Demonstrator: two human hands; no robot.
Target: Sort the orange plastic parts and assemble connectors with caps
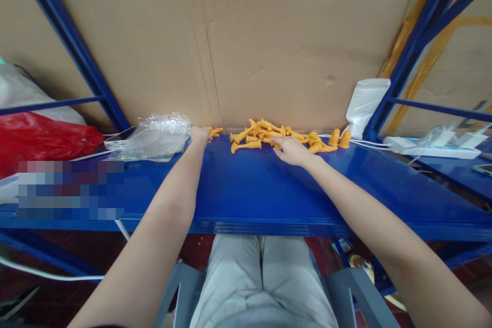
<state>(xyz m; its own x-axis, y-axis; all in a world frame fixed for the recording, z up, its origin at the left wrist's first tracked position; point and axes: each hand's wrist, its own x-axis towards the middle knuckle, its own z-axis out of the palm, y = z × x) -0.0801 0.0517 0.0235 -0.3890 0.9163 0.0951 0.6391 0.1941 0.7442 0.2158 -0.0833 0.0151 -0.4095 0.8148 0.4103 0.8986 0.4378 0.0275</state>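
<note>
A loose pile of orange plastic parts (pixel 246 146), shaped like small curved handles with ribbed, hollow ends, lies along the back of the blue shelf. My right hand (pixel 292 150) rests palm down at the pile's front, fingers stretched out and touching some pieces. Further left, my left hand (pixel 200 135) reaches to the back of the shelf beside a few more orange pieces (pixel 216 131). Its fingers are mostly hidden, so I cannot tell whether they grip a piece. Two orange cup-like pieces (pixel 345 139) stand upright at the right end of the pile.
Clear plastic bags and bubble wrap (pixel 163 130) lie left of my left hand. A red bag (pixel 46 138) sits at far left. A white pouch (pixel 367 105) leans by the right post, near a power strip (pixel 434 147). Cardboard (pixel 269 41) backs the blue shelf (pixel 246 189).
</note>
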